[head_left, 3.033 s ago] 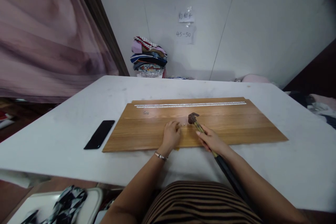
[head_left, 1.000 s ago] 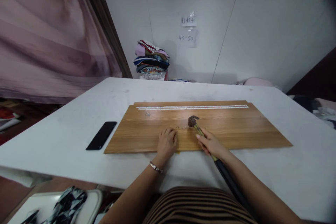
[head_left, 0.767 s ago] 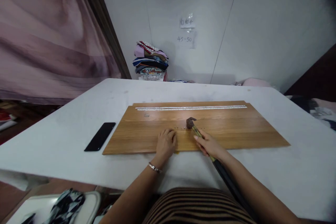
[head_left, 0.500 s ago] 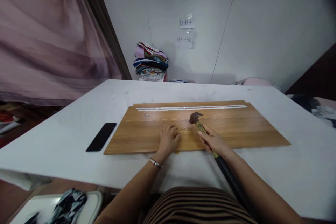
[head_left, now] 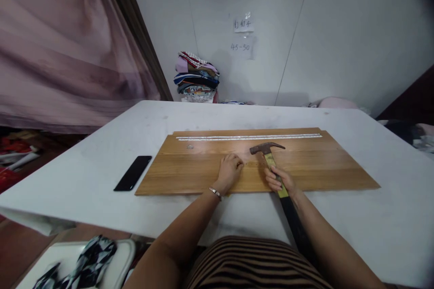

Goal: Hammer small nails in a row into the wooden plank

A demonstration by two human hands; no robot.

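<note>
My right hand [head_left: 280, 180] grips a claw hammer [head_left: 268, 149] by its yellow-and-black handle. The rusty head is raised over the wooden board [head_left: 190, 174], its face pointing left and its claw right. My left hand [head_left: 231, 169] rests on the board left of the hammer, thumb and fingers pinched together. What lies between those fingertips is too small to make out. A row of small dark nail spots [head_left: 256, 164] runs along the board between the hands. A little pile of nails [head_left: 190, 146] lies toward the board's back left.
Two white strips [head_left: 249, 137] run along the board's far side. A black phone [head_left: 133, 173] lies left of the board on the white table [head_left: 84, 176]. Folded clothes [head_left: 196, 76] are stacked at the back by the wall. A white stool [head_left: 125, 253] holds cloth at lower left.
My left hand has slid right and its fingers have drawn together. The hammer has shifted right and turned, so its head now shows side-on. The view has tilted slightly.
</note>
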